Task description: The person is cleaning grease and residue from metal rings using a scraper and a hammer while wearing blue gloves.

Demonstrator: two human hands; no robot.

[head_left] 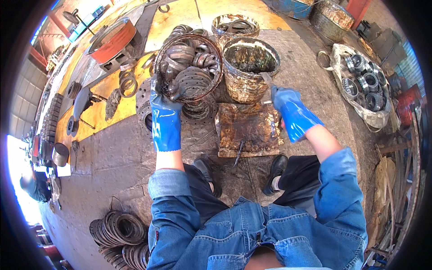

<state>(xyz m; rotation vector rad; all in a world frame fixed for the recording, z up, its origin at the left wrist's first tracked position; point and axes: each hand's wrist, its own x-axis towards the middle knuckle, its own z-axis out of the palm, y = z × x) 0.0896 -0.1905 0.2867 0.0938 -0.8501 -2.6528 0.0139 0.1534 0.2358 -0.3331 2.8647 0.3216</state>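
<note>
Both my hands wear blue rubber gloves. My left hand (165,101) is closed on the lower left edge of a large, thin, greasy metal ring (219,58), which is tilted up off the floor. Through the ring show several smaller metal rings (182,53) and a stack of perforated discs (198,81). My right hand (286,100) is closed around a flat-bladed scraper (267,79); the glove hides its handle. The blade is at the near right rim of a grease-caked bucket (246,85) with dark, greasy contents.
Before my feet lies a stained board (247,128) with a dark tool (239,150) on it. Behind the bucket stands another bucket (235,33) holding rings. A white sack (373,114) of bearings sits right. More ring stacks (128,229) lie lower left; a red drum (112,42) stands far left.
</note>
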